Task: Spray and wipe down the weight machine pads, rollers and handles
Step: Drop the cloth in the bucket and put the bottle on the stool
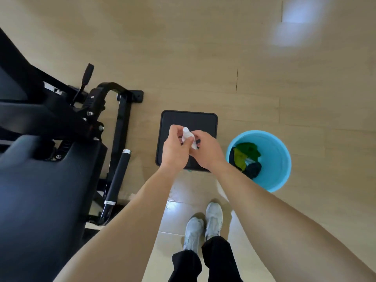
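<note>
A person in pale grey sneakers (203,226) is standing on a pale wooden floor (203,58), with the black padded seat of the weight machine (40,190) and its black foam-covered handle bar (119,176) lying just to the left. Ahead, the left hand (175,149) and right hand (205,151) are both curling around a small white plastic spray bottle (186,134), gripping it above a black square rubber-topped stool (203,121). To the right, a round light-blue plastic bucket (278,159) is holding crumpled green and dark cloths (246,157).
</note>
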A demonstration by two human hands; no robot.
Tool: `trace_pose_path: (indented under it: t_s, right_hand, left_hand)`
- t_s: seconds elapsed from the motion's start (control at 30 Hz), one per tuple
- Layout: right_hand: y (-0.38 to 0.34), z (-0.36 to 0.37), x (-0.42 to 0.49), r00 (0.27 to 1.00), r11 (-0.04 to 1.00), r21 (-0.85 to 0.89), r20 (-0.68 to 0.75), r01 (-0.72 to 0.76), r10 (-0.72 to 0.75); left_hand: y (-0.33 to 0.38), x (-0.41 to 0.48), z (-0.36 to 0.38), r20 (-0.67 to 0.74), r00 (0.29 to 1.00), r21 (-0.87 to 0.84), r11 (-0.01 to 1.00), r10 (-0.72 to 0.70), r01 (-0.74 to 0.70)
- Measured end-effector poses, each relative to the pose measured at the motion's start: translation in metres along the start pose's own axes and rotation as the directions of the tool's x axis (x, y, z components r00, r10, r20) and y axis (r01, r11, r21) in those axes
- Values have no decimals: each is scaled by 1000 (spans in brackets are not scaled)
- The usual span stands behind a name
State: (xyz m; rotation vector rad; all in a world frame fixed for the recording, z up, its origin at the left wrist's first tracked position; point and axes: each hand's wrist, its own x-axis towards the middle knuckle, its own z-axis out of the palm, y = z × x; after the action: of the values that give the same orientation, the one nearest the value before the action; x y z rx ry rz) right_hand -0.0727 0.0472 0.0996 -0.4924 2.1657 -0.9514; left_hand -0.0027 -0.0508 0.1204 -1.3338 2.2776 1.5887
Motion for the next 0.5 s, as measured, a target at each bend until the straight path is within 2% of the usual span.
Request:
trace_pose_path:
  t_s: [0.2,0.5]
  right_hand:
    - [32,38,46,998,998,-45,-38,52,-53]
    - [64,67,55,996,999,-22,-81,42,-44]
  left_hand:
    - [-48,35,19,-57,998,26,1000,9,-7]
    - [-79,44,32,-26,999,57,998,20,-18]
